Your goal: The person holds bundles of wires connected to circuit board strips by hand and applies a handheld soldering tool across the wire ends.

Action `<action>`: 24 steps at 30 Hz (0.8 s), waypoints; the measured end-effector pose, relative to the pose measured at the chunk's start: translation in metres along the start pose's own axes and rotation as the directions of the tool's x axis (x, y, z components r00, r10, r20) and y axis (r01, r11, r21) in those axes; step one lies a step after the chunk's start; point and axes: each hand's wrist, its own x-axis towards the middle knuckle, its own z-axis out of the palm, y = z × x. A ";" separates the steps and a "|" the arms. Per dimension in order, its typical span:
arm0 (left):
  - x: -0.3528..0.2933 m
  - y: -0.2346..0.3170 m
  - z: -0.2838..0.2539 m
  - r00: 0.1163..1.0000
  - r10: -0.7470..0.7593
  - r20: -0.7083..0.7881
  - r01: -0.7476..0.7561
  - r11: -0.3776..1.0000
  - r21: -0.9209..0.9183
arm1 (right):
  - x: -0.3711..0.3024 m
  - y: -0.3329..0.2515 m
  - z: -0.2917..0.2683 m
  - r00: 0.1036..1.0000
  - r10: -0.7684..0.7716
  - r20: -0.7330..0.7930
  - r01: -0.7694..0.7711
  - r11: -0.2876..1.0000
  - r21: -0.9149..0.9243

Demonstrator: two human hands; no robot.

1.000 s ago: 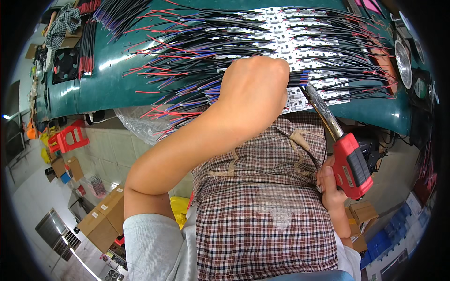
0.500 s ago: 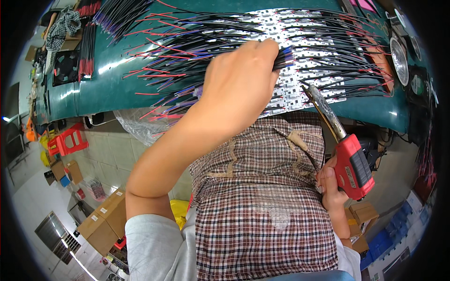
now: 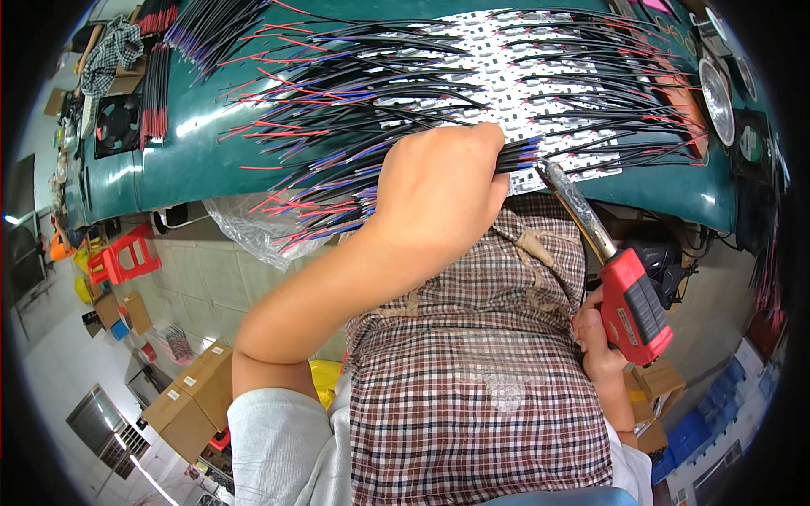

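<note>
A bundle of black wires (image 3: 516, 157) with blue and red ends is gripped in my left hand (image 3: 439, 181), whose fingers are closed round it. The bundle's ends reach over the near part of a sheet of white circuit boards (image 3: 489, 51). My right hand (image 3: 601, 344) is wrapped round the handle of a red and black soldering gun (image 3: 633, 308). Its metal tip (image 3: 553, 173) points up and left, right by the wire ends; whether it touches them I cannot tell. Rows of black wires (image 3: 582, 80) run out from both sides of the sheet.
More wires (image 3: 224, 29) lie bunched at the far left of the green table (image 3: 202, 160), near a black fan (image 3: 118, 124). Round metal reflectors (image 3: 717, 99) stand at the right edge. Clear plastic film (image 3: 257, 228) hangs off the front edge. A red stool (image 3: 126, 257) stands on the floor.
My left hand has come nearer to me and slightly right with its wires. The wire ends and the soldering gun's tip are now close together; the gun has shifted only a little.
</note>
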 end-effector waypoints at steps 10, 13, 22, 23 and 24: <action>0.001 -0.003 0.010 0.997 0.046 -0.055 -0.046 0.999 0.018 | 0.012 0.015 0.005 0.945 -0.317 0.077 0.325 0.892 -0.315; 0.003 -0.003 0.011 0.997 0.055 -0.056 -0.053 0.998 0.027 | 0.013 0.014 0.006 0.958 -0.276 0.085 0.288 0.920 -0.266; 0.007 -0.001 0.008 0.998 0.065 0.007 -0.066 0.996 0.065 | 0.010 0.010 0.004 0.996 -0.077 0.045 0.086 0.962 -0.261; 0.008 0.000 0.008 0.998 0.066 0.007 -0.066 0.996 0.065 | 0.010 0.010 0.004 0.997 -0.064 0.049 0.074 0.962 -0.263; 0.009 0.000 0.008 0.998 0.064 0.011 -0.065 0.995 0.071 | 0.010 0.009 0.004 0.997 -0.051 0.053 0.063 0.962 -0.266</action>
